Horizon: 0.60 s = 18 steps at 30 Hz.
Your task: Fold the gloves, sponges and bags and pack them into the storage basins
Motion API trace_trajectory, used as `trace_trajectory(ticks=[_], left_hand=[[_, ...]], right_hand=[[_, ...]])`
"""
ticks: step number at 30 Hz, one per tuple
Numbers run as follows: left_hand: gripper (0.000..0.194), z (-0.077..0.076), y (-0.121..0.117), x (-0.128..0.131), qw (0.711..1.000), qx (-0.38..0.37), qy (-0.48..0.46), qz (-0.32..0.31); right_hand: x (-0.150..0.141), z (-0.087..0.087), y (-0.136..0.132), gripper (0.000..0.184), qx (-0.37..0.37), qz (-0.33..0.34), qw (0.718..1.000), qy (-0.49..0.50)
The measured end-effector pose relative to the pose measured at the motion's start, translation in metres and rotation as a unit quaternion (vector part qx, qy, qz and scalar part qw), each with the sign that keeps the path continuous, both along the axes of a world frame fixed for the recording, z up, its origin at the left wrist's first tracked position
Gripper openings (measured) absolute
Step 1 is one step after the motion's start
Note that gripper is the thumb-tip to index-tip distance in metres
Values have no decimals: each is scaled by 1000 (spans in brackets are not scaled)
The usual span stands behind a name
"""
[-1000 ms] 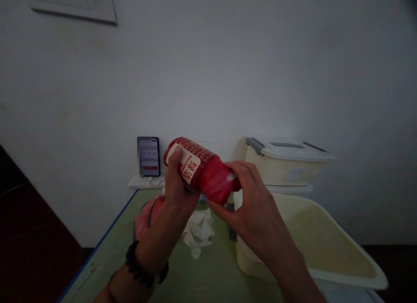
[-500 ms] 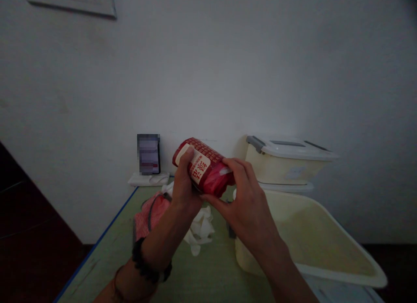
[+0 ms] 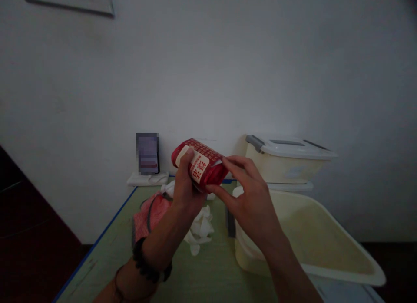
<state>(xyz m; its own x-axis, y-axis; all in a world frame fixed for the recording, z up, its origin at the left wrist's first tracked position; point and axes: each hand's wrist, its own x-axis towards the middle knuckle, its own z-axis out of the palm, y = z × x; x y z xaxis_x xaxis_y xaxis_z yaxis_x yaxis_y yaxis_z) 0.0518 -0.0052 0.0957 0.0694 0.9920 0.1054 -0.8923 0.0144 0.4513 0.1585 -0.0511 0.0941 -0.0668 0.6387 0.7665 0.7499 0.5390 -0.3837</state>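
I list: red packet [image 3: 206,157], left hand [image 3: 188,186] wrapped round it, right hand [image 3: 252,194] pinching its end; cream tub [image 3: 325,233], beside right hand.

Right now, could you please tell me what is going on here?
A person holds a tilted red packet above a green table. The left hand has its grip around the body, and the right hand touches the right end with thumb and finger. Below lies a pink cloth; an open tub stands to the right.
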Motion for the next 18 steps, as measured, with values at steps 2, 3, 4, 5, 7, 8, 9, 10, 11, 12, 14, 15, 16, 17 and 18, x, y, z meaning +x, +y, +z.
trace_trajectory(ticks=[2,3,4,5,7,8,9,10,11,12,14,15,16,17,18], left_hand=[[13,-2,0,1,1000,9,5,25],[13,-4,0,1,999,16,10,40],[15,-5,1,2,998,26,18,56],[17,-7,1,2,996,37,33,74],[23,-12,3,3,986,73,87,118],[26,-15,4,2,975,98,130,150],[29,-18,6,1,957,125,183,189],[33,-21,7,-2,930,155,238,234],[39,-24,7,-4,895,186,293,279],[48,-25,7,-7,857,223,338,320],[65,-26,4,-13,784,306,392,372],[70,-26,3,-16,757,342,405,381],[70,-25,0,-18,739,370,415,381],[67,-24,-2,-19,732,383,421,375],[62,-23,-3,-19,734,382,426,366]], right_hand=[[1,1,-1,51,-25,1,1000,-8],[1,2,-1,51,-42,5,999,-3],[2,2,-2,50,-61,13,998,9],[3,3,-2,47,-87,26,996,25],[6,3,-3,42,-153,68,984,57],[9,2,-3,44,-188,87,976,73],[11,2,-3,49,-225,104,965,90],[15,2,-4,61,-256,107,954,116],[18,3,-5,74,-285,112,941,146],[21,4,-7,86,-314,133,923,176],[26,8,-11,92,-364,238,873,222],[28,11,-13,87,-376,304,843,236],[30,14,-15,80,-375,359,818,248],[32,16,-17,73,-362,395,803,261],[32,17,-18,67,-347,414,796,272]])
